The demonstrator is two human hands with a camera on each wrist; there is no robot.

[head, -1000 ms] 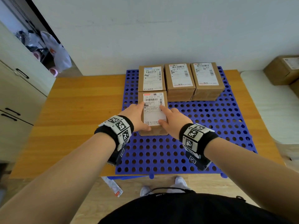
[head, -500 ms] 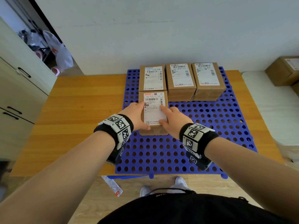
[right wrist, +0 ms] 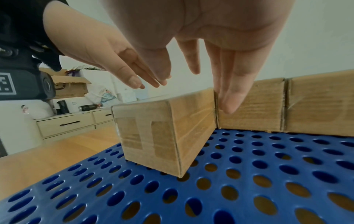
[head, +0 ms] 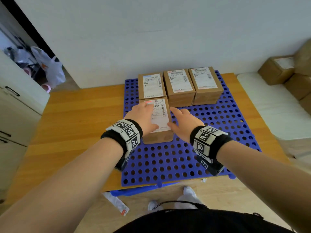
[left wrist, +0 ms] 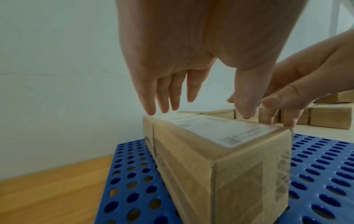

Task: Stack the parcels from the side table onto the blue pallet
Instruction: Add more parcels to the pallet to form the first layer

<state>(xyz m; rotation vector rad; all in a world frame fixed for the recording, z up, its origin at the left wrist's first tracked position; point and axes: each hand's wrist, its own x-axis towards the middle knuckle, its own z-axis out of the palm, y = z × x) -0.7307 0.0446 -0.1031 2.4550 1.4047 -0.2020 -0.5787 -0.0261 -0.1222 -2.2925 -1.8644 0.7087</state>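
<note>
Left hand (head: 144,117) fingers straight, right hand (head: 184,121) fingers straight, both arms extended

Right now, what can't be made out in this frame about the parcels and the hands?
- Label text on the front parcel: head view, too small, partly under the left hand.
- Right hand fingertips: head view, behind the parcel's right edge.
- Side table parcels: cut off by the right edge and blurred, so no count.
- Pallet underside: hidden.

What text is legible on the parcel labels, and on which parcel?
"501 218 808", roughly: back-left parcel label.
"00 666", partial: front parcel label.
"430", rest blurred: back-middle parcel label.
Back-right parcel label: too blurred to read.
All smaller print: unreadable.
</note>
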